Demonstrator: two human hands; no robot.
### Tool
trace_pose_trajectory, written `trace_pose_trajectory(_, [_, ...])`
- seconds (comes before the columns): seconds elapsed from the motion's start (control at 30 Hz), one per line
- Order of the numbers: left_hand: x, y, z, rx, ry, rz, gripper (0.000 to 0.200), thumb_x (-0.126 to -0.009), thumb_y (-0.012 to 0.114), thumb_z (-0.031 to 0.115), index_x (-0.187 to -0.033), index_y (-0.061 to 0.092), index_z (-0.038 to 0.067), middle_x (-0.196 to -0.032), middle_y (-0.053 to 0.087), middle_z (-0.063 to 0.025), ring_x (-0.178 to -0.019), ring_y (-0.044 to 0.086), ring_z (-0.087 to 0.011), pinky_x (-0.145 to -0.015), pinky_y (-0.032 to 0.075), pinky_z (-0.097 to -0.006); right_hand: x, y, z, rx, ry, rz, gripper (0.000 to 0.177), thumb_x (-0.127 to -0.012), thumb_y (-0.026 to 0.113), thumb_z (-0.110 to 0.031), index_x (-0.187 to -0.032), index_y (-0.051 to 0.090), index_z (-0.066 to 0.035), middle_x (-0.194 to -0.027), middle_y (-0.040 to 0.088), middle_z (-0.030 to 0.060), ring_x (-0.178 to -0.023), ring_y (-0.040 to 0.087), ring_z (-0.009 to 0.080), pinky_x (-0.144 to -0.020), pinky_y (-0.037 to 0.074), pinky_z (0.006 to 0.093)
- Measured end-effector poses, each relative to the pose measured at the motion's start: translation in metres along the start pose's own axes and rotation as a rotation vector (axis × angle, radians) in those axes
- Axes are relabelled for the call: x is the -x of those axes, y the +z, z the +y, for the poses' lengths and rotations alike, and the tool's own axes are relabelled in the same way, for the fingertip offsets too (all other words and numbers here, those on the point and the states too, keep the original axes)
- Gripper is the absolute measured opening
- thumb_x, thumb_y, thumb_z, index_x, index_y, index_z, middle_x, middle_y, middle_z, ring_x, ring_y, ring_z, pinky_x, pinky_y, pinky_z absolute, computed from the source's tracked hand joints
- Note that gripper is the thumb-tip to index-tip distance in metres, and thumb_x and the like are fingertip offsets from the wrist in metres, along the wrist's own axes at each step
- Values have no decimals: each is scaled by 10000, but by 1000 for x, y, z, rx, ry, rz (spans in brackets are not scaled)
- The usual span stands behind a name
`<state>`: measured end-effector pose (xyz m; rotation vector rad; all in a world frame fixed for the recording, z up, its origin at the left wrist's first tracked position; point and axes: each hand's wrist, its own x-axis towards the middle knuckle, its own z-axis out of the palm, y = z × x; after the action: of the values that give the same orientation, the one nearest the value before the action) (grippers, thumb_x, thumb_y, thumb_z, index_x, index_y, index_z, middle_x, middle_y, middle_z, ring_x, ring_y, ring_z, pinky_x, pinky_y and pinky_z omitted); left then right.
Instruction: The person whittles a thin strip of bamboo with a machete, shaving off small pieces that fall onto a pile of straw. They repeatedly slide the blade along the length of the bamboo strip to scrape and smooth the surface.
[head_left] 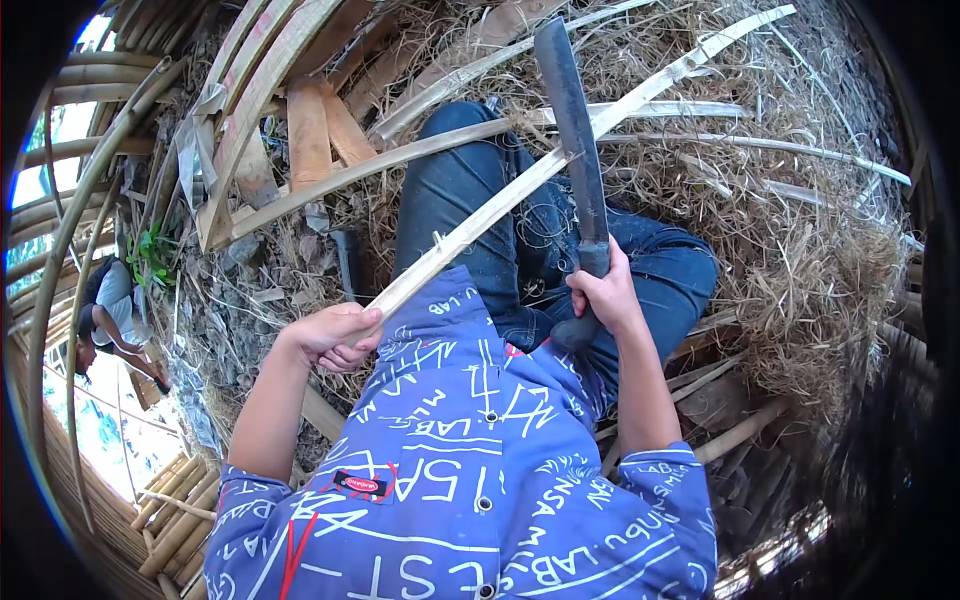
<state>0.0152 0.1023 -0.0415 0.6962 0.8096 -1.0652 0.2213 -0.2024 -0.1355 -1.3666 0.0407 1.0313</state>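
My left hand (335, 335) grips the near end of a long pale bamboo strip (560, 160) that runs up and to the right across my lap. My right hand (600, 295) is closed around the dark handle of a machete (572, 120). Its long dark blade points away from me and crosses the strip at about its middle, the edge resting against the bamboo. I sit with my legs in dark jeans (480, 200) and wear a blue printed shirt (470, 470).
Dry straw and shavings (790, 230) cover the ground to the right. More split bamboo strips (330, 180) and wood pieces (310, 130) lie beyond my knees. Bamboo poles (170, 510) are stacked at lower left. Another person (105, 320) crouches at far left.
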Motion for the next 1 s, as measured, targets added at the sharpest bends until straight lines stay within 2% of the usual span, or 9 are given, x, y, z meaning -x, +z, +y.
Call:
trace_pose_trajectory(0.03, [-1, 1, 0, -3, 6, 11, 501, -978, 400, 489, -663, 413, 99, -433, 256, 71, -314, 208, -30, -270, 178, -200, 2, -1, -3, 9, 31, 18, 532, -694, 567, 101, -1195, 438, -22, -608, 488, 24, -413, 502, 119, -357, 428, 276])
trace_pose_trajectory(0.27, [-2, 7, 0, -28, 14, 101, 515, -981, 391, 481, -646, 418, 91, -424, 269, 67, -298, 223, -39, -253, 183, -208, 1, 3, -1, -13, 29, 16, 556, -691, 571, 108, -1216, 428, -5, -605, 495, 25, -410, 497, 117, -361, 425, 271])
trace_pose_trajectory(0.4, [-3, -2, -4, 21, 44, 19, 516, -974, 407, 485, -639, 418, 92, -421, 275, 62, -296, 216, -35, -251, 176, -204, -6, -25, -11, 99, -32, -2, 579, -692, 588, 98, -1239, 420, 12, -612, 501, 24, -401, 475, 108, -349, 395, 265])
trace_pose_trajectory(0.53, [4, -11, -2, 32, 20, 64, 514, -977, 407, 475, -634, 415, 91, -416, 270, 62, -294, 212, -34, -248, 176, -204, -19, -41, -13, 6, -82, 152, 593, -692, 583, 89, -1252, 405, 6, -614, 502, 25, -393, 475, 114, -345, 393, 262])
trace_pose_trajectory(0.67, [7, -11, 8, -1, 33, 150, 512, -983, 402, 459, -631, 414, 88, -415, 272, 59, -294, 214, -29, -244, 172, -199, 0, -21, -6, 127, 16, -46, 641, -668, 594, 95, -1275, 408, 3, -610, 506, 30, -399, 480, 117, -355, 397, 267])
trace_pose_trajectory(0.8, [4, -11, 8, 8, 39, 82, 509, -982, 406, 458, -629, 407, 92, -419, 274, 62, -298, 223, -24, -248, 175, -193, -15, -38, -10, 15, 14, 49, 580, -682, 578, 64, -1236, 422, -4, -573, 487, 20, -392, 471, 112, -353, 387, 260])
trace_pose_trajectory(0.87, [7, -13, 3, 10, 70, 86, 507, -982, 408, 457, -628, 404, 94, -420, 273, 62, -300, 227, -23, -250, 177, -192, -12, -25, -4, -17, 135, 50, 611, -679, 575, 70, -1260, 406, -19, -563, 484, 21, -394, 478, 119, -359, 395, 269])
trace_pose_trajectory(0.93, [7, -18, 4, -14, 47, 102, 507, -976, 419, 465, -626, 403, 98, -419, 281, 58, -299, 229, -20, -248, 177, -188, 3, -7, -2, 116, 144, -200, 726, -665, 591, 84, -1340, 333, 16, -592, 513, 31, -417, 502, 129, -373, 406, 281])
trace_pose_trajectory(1.0, [5, -18, 13, -26, 50, 105, 505, -977, 417, 465, -628, 404, 100, -419, 281, 59, -299, 228, -20, -249, 178, -188, 2, -18, -2, 122, 162, -93, 757, -657, 600, 90, -1357, 322, 15, -610, 520, 34, -417, 501, 124, -370, 401, 273])
